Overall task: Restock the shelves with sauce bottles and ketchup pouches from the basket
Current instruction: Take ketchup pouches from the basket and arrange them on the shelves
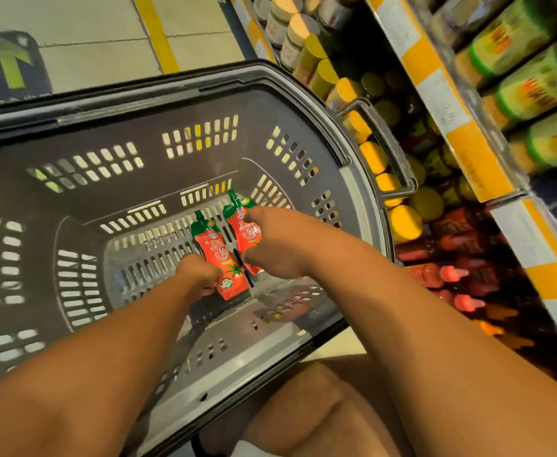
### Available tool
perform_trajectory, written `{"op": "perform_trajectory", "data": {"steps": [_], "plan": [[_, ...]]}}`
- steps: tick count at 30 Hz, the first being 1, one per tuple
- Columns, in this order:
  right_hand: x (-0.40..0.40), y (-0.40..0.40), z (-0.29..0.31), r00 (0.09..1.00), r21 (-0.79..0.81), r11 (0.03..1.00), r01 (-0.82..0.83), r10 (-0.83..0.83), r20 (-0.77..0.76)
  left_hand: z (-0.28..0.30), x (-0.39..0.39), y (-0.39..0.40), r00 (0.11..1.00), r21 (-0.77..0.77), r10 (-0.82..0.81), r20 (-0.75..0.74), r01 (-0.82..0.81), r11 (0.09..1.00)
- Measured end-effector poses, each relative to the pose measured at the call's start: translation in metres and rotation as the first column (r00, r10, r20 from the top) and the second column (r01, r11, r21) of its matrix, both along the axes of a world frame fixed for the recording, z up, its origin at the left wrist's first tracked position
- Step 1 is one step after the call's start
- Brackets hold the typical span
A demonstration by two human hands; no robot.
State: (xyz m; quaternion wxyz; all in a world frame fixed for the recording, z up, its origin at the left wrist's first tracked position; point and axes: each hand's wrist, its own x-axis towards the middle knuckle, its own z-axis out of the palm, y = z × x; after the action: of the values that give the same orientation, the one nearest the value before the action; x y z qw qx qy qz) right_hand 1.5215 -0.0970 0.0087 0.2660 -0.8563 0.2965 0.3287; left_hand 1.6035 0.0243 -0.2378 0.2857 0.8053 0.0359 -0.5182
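Deep in the basket [178,103], each hand's grip holds one ketchup pouch: left hand [195,273] on the left pouch [219,255], right hand [272,245] on the right pouch [242,222].

There's just one view here, the wide-angle cam on your head, tilted steeply down and forward. You're looking almost straight into the grey basket [178,94], close enough that it fills most of the frame, with both forearms reaching in from the bottom edge. The shelves [442,103] run up the right side, bent by the lens, and floor [89,24] shows top left.
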Motion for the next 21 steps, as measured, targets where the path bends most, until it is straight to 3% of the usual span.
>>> {"op": "perform_trajectory", "data": {"steps": [5,12,15,21], "plan": [[0.0,0.001,-0.001,0.999,0.036,0.999,0.027,-0.028,0.021,0.007,0.006,0.0,0.999,-0.02,-0.042,-0.005,0.042,0.999],[-0.001,-0.004,0.001,0.999,-0.005,0.999,0.05,-0.05,0.015,0.061,0.022,-0.003,0.952,-0.191,0.218,-0.213,-0.259,0.947],[-0.003,-0.01,0.002,0.978,0.002,0.982,0.191,-0.19,0.091,0.089,0.03,-0.002,0.902,-0.312,0.252,-0.349,-0.366,0.877],[-0.001,-0.015,0.015,0.815,0.129,0.87,0.476,-0.492,0.306,0.164,0.021,0.012,0.917,-0.602,0.067,-0.392,-0.311,0.736]]}}
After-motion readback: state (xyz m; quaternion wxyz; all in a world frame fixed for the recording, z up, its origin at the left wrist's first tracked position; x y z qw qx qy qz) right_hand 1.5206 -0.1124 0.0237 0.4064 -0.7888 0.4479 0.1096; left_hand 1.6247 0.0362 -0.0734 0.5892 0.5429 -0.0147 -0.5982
